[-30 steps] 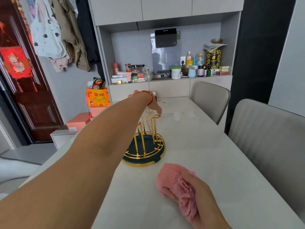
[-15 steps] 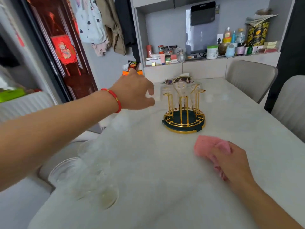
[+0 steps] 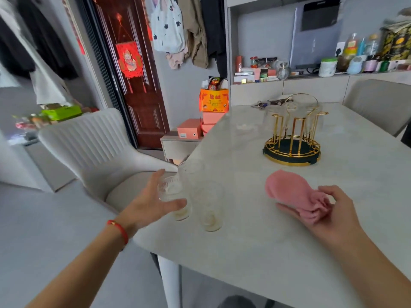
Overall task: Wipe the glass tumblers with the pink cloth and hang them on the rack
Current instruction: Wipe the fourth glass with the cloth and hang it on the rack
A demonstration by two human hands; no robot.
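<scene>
Reaching across the near left corner of the pale marble-look table (image 3: 255, 252), the left hand (image 3: 151, 205) is spread wide, thumb and fingers (image 3: 156, 177) extended on either side of the nearest glass tumbler (image 3: 172, 193) at the table's edge; whether the skin actually touches the glass cannot be told through the blur. A red string bracelet (image 3: 119, 230) circles that wrist. Two more clear tumblers stand in the same cluster: one (image 3: 210, 207) just to the right of the first, and another (image 3: 191, 172) close behind them. The right hand (image 3: 320, 213) lies palm-up on the tabletop, its fingers curled round the bunched end of the pink cloth (image 3: 293, 193), the rest of which rests on the table ahead of the hand. Farther back stands the rack (image 3: 292, 138), gold wire posts rising from a round dark green base with a gold rim; clear tumblers (image 3: 275, 114) hang upside down over some of its posts, though their number is hard to read. A cream ribbed chair (image 3: 93, 141) sits to the left of the table, and an orange box (image 3: 213, 100) stands on pink boxes beyond the table's far left edge.
</scene>
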